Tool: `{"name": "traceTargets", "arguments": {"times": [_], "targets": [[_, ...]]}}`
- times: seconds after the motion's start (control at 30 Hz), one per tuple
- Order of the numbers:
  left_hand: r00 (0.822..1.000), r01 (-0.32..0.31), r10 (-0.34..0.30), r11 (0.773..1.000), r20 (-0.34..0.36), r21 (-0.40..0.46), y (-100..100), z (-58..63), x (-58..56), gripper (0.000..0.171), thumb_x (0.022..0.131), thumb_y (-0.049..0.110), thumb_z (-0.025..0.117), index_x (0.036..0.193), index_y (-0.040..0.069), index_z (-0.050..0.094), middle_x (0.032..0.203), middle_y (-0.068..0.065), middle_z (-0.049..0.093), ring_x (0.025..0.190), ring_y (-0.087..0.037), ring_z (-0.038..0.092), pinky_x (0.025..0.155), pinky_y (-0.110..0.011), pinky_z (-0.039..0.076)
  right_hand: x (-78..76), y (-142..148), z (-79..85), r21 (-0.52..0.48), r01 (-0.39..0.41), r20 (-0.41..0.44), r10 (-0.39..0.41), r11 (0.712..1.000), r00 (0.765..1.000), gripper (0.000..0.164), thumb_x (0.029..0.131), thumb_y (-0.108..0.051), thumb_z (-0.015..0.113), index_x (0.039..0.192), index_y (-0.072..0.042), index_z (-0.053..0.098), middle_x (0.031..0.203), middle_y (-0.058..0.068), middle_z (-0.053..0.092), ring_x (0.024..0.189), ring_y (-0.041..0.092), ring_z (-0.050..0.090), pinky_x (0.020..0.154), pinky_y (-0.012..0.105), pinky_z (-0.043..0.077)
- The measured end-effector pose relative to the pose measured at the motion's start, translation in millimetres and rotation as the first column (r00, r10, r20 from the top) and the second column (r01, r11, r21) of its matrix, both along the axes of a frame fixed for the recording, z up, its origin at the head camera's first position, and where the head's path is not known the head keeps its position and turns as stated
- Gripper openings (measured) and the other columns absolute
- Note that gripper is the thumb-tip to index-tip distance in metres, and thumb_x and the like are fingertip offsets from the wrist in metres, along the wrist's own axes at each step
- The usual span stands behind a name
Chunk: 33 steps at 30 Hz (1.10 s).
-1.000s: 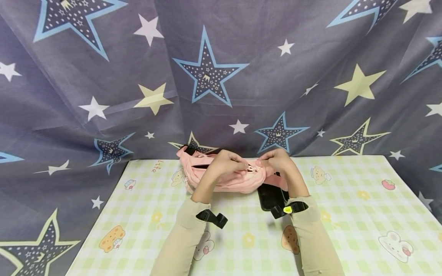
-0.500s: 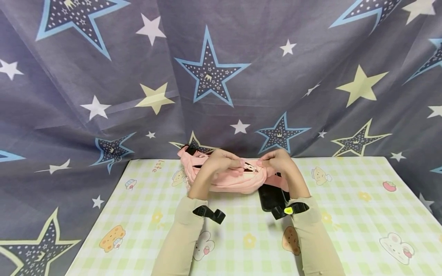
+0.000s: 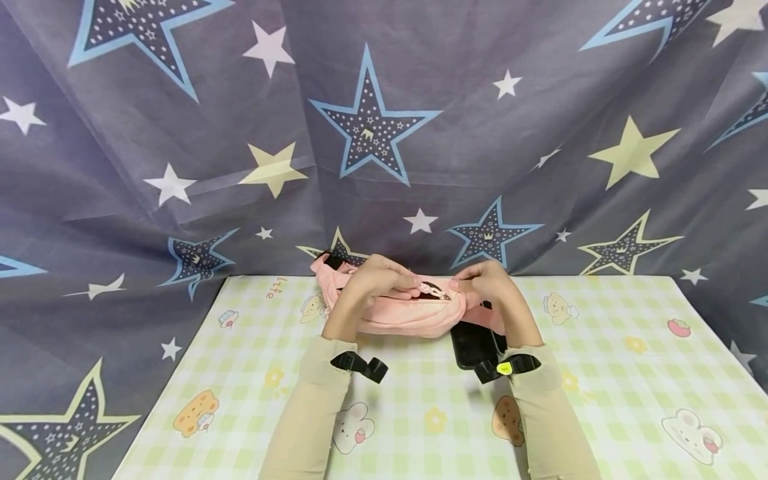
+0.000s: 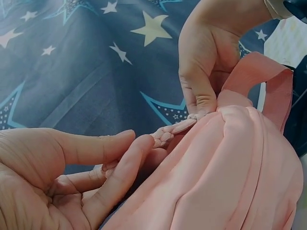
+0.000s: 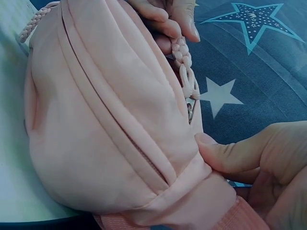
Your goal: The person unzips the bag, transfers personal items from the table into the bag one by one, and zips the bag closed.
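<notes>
A pink waist bag [image 3: 408, 319] lies near the back of the table, its top zip partly open with a dark gap showing. My left hand [image 3: 379, 279] pinches the free end of a braided pink zip pull [image 5: 182, 55] between thumb and fingers. The cord runs taut to a small metal slider [image 5: 190, 112] close to the bag's right end. At that end, my right hand [image 3: 489, 281] pinches the bag's fabric beside the zip, the thumb [image 5: 218, 151] on the near side. A pink webbing strap [image 4: 259, 72] loops out beyond the right hand.
A black flat object with rounded corners [image 3: 471, 347] lies under the bag's right end, partly covered. A second braided cord [image 5: 38, 21] hangs from the bag. The checked tablecloth [image 3: 432, 393] ends at a star-patterned curtain [image 3: 372, 220] right behind the bag.
My left hand has drawn a little to the left, and more of the braided pull and the dark gap shows between the hands. The right hand keeps its hold on the bag's end.
</notes>
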<state>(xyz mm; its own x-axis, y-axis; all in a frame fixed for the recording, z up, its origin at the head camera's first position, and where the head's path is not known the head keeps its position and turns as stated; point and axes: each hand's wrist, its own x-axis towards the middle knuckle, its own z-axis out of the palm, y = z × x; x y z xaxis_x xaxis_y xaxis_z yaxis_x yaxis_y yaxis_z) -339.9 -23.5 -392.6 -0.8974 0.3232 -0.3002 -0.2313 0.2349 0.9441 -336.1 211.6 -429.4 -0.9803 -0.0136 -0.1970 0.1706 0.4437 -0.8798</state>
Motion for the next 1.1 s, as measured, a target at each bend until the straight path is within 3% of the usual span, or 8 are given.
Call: {"name": "traceTargets", "arguments": {"times": [0.27, 0.6, 0.87, 1.1], "targets": [[1.0, -0.001, 0.0, 1.0, 0.02, 0.027, -3.0, 0.2, 0.0, 0.022, 0.09, -0.002, 0.072, 0.11, -0.011, 0.073, 0.093, -0.014, 0.078, 0.076, -0.013, 0.075, 0.079, -0.03, 0.064, -0.6, 4.6, -2.1, -0.019, -0.028, -0.022, 0.027, 0.999, 0.999, 0.022, 0.092, -0.008, 0.074, 0.107, 0.007, 0.074, 0.089, 0.002, 0.072, 0.086, 0.016, 0.058, 0.068, 0.022, 0.051], [0.999, -0.025, 0.022, 0.996, 0.026, 0.088, -5.3, 3.6, -0.7, 0.022, 0.089, 0.0, 0.075, 0.108, -0.01, 0.074, 0.076, -0.005, 0.076, 0.07, -0.011, 0.075, 0.075, -0.027, 0.064, -1.0, 8.1, -1.3, -0.011, -0.085, -0.039, 0.085, 0.996, 0.996, 0.022, 0.092, -0.009, 0.075, 0.106, 0.008, 0.074, 0.077, -0.009, 0.068, 0.081, 0.013, 0.059, 0.072, 0.022, 0.051], [0.997, -0.08, 0.078, 0.989, 0.02, 0.126, -20.2, 8.6, -1.9, 0.023, 0.088, -0.001, 0.076, 0.108, -0.011, 0.073, 0.073, -0.005, 0.075, 0.069, -0.012, 0.075, 0.074, -0.026, 0.064, -1.6, 8.0, -3.0, -0.024, -0.115, -0.059, 0.113, 0.993, 0.992, 0.021, 0.091, -0.007, 0.076, 0.104, 0.01, 0.074, 0.074, -0.009, 0.069, 0.078, 0.011, 0.059, 0.068, 0.022, 0.053], [0.995, -0.104, 0.103, 0.991, 0.011, 0.082, -41.5, 12.5, -8.4, 0.031, 0.089, 0.002, 0.076, 0.117, -0.01, 0.071, 0.08, -0.004, 0.077, 0.073, -0.011, 0.076, 0.079, -0.028, 0.064, -2.4, 10.4, -3.9, 0.007, -0.118, -0.056, 0.118, 0.993, 0.991, 0.023, 0.092, -0.01, 0.076, 0.106, 0.008, 0.074, 0.075, -0.008, 0.07, 0.078, 0.012, 0.059, 0.07, 0.022, 0.052]]}}
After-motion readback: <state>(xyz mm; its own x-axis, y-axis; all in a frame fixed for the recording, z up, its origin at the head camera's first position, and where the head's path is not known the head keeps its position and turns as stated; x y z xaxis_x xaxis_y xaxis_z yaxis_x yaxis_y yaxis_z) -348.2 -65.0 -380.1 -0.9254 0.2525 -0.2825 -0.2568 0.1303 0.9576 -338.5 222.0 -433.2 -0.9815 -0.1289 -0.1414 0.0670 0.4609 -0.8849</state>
